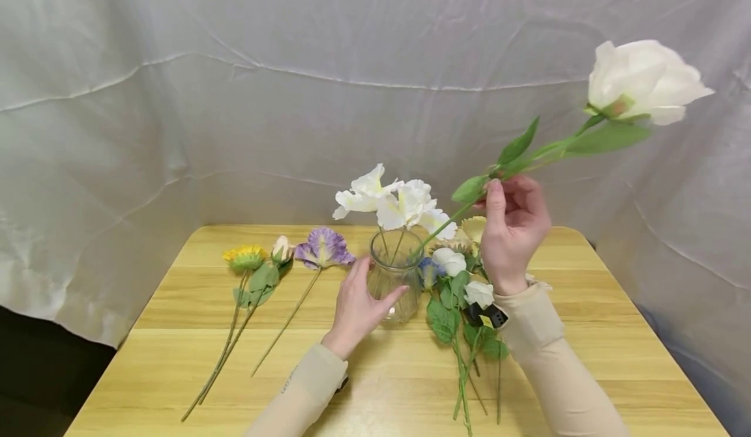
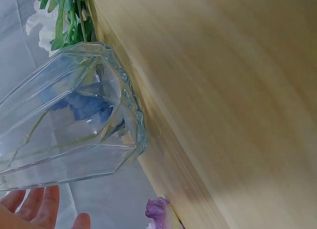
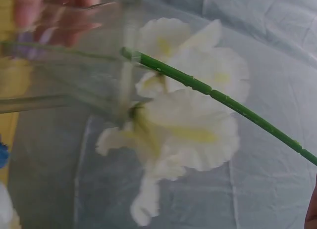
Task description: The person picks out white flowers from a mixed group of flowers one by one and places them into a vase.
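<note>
My right hand [image 1: 516,228] pinches the green stem of a large white rose [image 1: 642,81], its bloom tilted up to the right. The lower end of that stem [image 3: 213,94] is at the rim of a clear glass vase [image 1: 396,293]. Two white irises [image 1: 405,205] stand in the vase, their blooms above its mouth. Beside the vase's left side is my left hand [image 1: 360,306], thumb and fingers spread apart. In the left wrist view its fingers [image 2: 47,206] lie nearly straight alongside the glass [image 2: 74,155]; contact is hard to tell.
Left on the wooden table [image 1: 193,332] lie a yellow sunflower [image 1: 245,256], a pale pink rosebud [image 1: 282,249] and a purple iris [image 1: 324,249]. Right of the vase, a pile includes white roses [image 1: 450,262], a blue flower [image 1: 430,272] and leafy stems. Grey cloth [image 1: 293,124] hangs behind.
</note>
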`<state>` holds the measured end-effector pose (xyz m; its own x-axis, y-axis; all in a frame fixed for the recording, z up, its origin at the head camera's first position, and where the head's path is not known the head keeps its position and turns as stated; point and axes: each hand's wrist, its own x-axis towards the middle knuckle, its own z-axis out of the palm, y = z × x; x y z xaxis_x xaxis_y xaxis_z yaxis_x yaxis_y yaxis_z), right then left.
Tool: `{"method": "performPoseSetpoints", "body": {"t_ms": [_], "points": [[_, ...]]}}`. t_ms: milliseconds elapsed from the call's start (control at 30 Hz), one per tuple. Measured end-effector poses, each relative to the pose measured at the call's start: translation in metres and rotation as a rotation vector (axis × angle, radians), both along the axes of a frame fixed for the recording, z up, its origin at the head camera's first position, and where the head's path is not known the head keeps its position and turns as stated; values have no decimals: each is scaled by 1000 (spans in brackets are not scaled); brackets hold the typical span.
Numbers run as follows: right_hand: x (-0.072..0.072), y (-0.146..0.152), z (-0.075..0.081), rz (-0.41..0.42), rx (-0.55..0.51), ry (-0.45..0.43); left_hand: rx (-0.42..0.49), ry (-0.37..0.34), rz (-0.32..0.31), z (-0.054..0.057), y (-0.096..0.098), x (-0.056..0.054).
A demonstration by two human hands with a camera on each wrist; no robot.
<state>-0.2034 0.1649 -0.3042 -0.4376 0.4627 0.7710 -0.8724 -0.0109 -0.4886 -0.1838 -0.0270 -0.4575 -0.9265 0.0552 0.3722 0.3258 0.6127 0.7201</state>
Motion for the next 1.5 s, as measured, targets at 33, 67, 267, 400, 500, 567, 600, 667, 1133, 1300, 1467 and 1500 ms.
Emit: {"method": "performPoseSetpoints", "body": {"t_ms": [33,67,267,400,500,567,600,667,1133,1300,1467,1500], "points": [[-1,0,-3,-8,20,-8,1,-2,0,0,0,0],[-2,-1,-6,-18,42,-17,2,-4,0,0,0,0],[-6,0,-25,-92,190,-84,7,-20,-2,1,0,1],[-5,0,-34,-147,292,-141,4,-27,0,1,0,2],[-5,0,-39,-175,345,-188,1,-24,-2,1,0,2],[-4,0,-41,-187,374,-212,-2,-20,-4,1,0,2],[-4,0,-43,-192,391,-222,-4,-18,-5,1,0,2],[-4,0,-46,-197,422,-237,-5,-15,-6,1,0,2],[-3,-1,-58,-259,572,-251,-3,3,-2,0,0,1],[-2,1,-62,-277,653,-257,-7,-2,-1,0,-1,2],[0,1,-62,-301,761,-289,-10,17,-9,-1,-1,1],[0,1,-61,-303,780,-293,-11,21,-10,-1,-1,1]]}}
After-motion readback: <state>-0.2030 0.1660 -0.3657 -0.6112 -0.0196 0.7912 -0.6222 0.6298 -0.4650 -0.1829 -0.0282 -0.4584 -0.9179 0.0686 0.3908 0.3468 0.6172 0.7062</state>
